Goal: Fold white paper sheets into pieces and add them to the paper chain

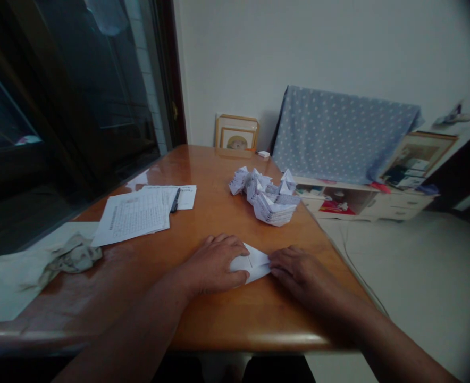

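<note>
A small sheet of white folded paper (252,261) lies on the wooden table in front of me, with a crease or slit near its middle. My left hand (219,264) holds down its left side, thumb on the near edge and fingers over the far part. At the right tip, my right hand (296,271) has its fingers closed on the paper, and they hide that end. Beyond my hands stands a cluster of folded paper boats (275,210), made of printed paper and nested together in stacks.
Printed sheets (135,215) and a black pen (175,200) lie to the left. Nearer the left edge is a crumpled cloth (75,254). A framed picture (237,133) leans on the wall at the table's far end. The table's right edge (338,254) drops to the floor.
</note>
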`<state>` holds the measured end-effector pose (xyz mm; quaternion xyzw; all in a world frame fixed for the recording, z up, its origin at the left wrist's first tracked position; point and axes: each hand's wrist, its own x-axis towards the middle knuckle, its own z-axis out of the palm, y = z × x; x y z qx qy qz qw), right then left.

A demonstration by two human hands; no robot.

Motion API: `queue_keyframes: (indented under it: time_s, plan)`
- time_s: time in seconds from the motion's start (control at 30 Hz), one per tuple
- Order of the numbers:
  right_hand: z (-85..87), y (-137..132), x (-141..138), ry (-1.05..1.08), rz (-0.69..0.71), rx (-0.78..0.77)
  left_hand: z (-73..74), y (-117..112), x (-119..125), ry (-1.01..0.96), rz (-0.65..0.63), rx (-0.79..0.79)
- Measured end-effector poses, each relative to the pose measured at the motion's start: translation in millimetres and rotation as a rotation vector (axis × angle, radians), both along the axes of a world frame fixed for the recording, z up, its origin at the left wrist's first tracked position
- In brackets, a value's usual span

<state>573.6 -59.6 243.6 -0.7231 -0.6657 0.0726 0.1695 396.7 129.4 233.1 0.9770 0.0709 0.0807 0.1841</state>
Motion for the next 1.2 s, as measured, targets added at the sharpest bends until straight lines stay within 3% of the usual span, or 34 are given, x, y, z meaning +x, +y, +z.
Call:
queue_keyframes:
  time_s: [0.17, 0.33, 0.5, 0.93, 1.2]
  plan:
    - [3.0, -1.7, -8.9, -0.171, 0.025, 0.017, -1.7, -0.3, 0.9, -0.005, -0.001, 0.003]
    - [-5.0, 0.8, -13.8, -0.25, 0.026, 0.039, 0.2, 0.1, 0.2, -0.001, -0.012, 0.001]
    - [-11.5, 3.6, -9.8, -0.154, -0.003, 0.048, 1.5, 2.2, -0.4, 0.008, -0.029, -0.013]
    - [-2.5, 2.9, -2.8, 0.125, -0.006, 0.016, 3.3, 3.3, -0.6, 0.031, -0.027, -0.054]
    - [-0.8, 6.0, 1.1, 0.187, -0.015, -0.015, 5.5, 3.3, 0.1, 0.071, -0.016, -0.06]
